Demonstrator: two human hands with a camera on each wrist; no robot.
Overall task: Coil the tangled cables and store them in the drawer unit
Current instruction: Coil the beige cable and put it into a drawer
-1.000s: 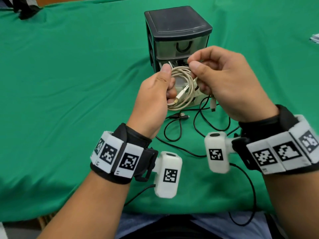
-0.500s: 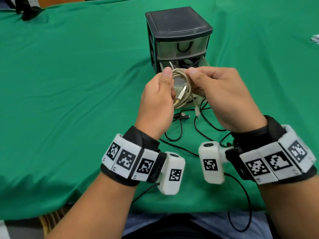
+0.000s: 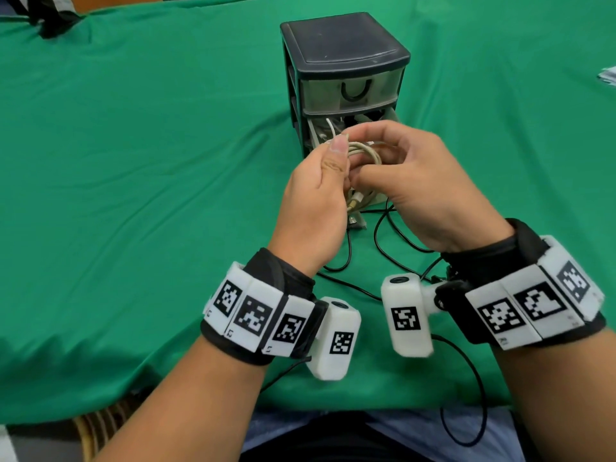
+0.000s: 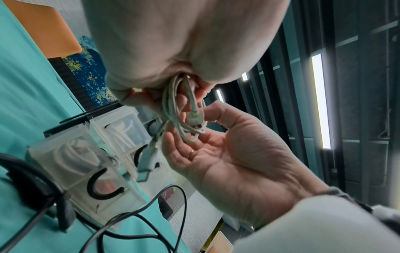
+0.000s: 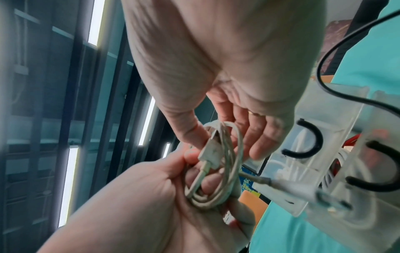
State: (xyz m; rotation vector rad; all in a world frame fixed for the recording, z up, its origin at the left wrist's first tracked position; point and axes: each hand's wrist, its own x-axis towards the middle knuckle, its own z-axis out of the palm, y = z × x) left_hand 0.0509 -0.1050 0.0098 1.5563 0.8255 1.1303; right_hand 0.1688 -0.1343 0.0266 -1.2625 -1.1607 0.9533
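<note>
Standing on the green cloth point(image 3: 133, 161), one drawer unit point(image 3: 346, 81) shows three drawers, the middle seemingly open. Before it, the left hand point(image 3: 313, 201) grips one coiled beige cable point(image 3: 363, 151); the right hand point(image 3: 423, 188) pinches it. One black cable point(image 3: 383, 241) lies loose below.

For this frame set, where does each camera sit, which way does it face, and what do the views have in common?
Head: on the person's head, facing forward and down at the drawer unit on the green table; both forearms show, and the left hand and right hand.
Left wrist: under the left wrist, facing up along the palm; the right hand's open palm shows.
Right wrist: under the right wrist, facing up; both palms show.
Shared: all three see the beige cable coil and the drawer unit.
</note>
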